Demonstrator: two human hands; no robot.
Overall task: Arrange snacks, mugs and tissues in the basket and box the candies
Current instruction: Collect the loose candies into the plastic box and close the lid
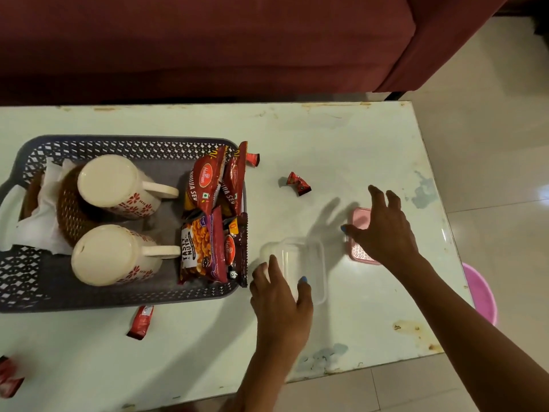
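On a worn pale-green tabletop (326,138) before a maroon sofa (208,40), the left hand (280,295) clasps a clear rectangular plastic box (309,260), the right hand (386,227) spreads open-fingered over a pink lid (361,218), and a red-wrapped candy (298,183) lies beyond both.

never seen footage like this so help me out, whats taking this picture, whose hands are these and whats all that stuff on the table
There is no machine: one camera worn on a person's head looks down at their own bare hands over a pale table. The left hand grips a clear plastic box, which looks empty. The right hand hangs open over a pink lid; whether it touches is unclear. A grey basket holds two mugs lying on their sides, white tissues and snack packets. Red wrapped candies lie loose on the table, one past the box, one in front of the basket.
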